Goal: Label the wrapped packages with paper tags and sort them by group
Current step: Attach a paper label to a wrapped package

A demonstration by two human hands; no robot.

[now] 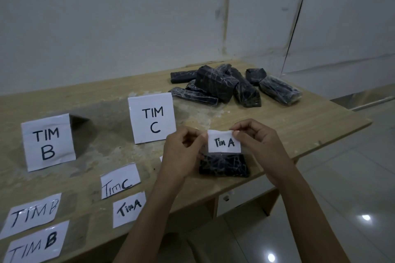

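Both hands hold a small white paper tag [224,141] reading "Tim A" just above a dark wrapped package [224,166] near the table's front edge. My left hand [181,153] pinches the tag's left side, and my right hand [254,139] pinches its upper right corner. A pile of several dark wrapped packages [230,85] lies at the back right of the table. Standing cards "TIM B" [48,142] and "TIM C" [152,117] mark group spots. Loose tags lie flat at the front left: "Tim C" [119,180], "Tim A" [128,209] and two reading "TIM B" [32,214].
The wooden table [299,121] ends close to the right of my hands, with tiled floor [352,198] beyond. A white wall runs behind the table. A small white paper edge [161,158] shows beside my left wrist.
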